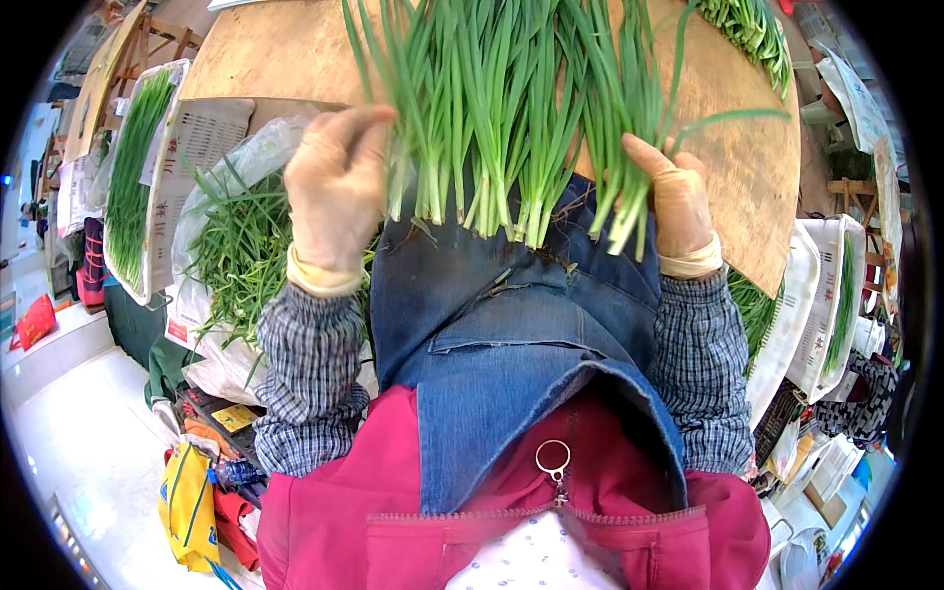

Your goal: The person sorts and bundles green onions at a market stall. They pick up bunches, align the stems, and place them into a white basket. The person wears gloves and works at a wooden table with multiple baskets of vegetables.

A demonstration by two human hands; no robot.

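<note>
A spread of green Chinese chives lies on the wooden board, its pale cut ends pointing towards me and hanging over the edge above my denim apron. My left hand, gloved and slightly blurred, is at the left side of the spread with its fingertips by the outermost stalks; whether it grips any is unclear. At the right side, my gloved right hand has thumb and fingers around the outer chives, one long leaf bending away to the right. Dry plant scraps lie on the denim apron.
The wooden board carries another chive bundle at its far right. A plastic bag of loose greens stands at left, near a white crate with chives. More white crates stand at right.
</note>
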